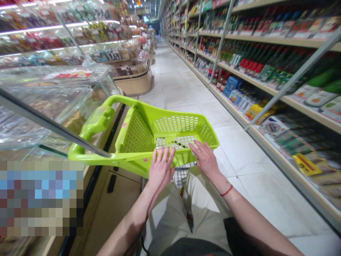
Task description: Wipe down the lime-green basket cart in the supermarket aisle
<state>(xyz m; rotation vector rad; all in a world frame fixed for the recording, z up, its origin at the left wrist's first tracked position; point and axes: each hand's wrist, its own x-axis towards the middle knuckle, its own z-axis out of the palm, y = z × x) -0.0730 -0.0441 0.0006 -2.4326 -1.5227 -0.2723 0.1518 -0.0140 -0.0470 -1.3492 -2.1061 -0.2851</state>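
Note:
A lime-green shopping cart [183,137] stands sideways in front of me, its handle end at the left. Its slotted basket shows only a bare bottom. My left hand [162,166] lies on the near rim, fingers stretched out and apart, their tips reaching over the edge; its thumb is mostly hidden. Farther right along the same rim is my right hand [206,160], with a red cord on its wrist. Its fingers are spread and slightly bent over the edge near the basket's front corner. Neither hand is wrapped round the rim.
On the right, long shelves [266,83] carry bottles and packets. Wrapped foods fill a display case [80,80] at the left, close to the cart handle. A grey metal pole [53,122] crosses before the handle. White floor tiles [176,83] run down the aisle.

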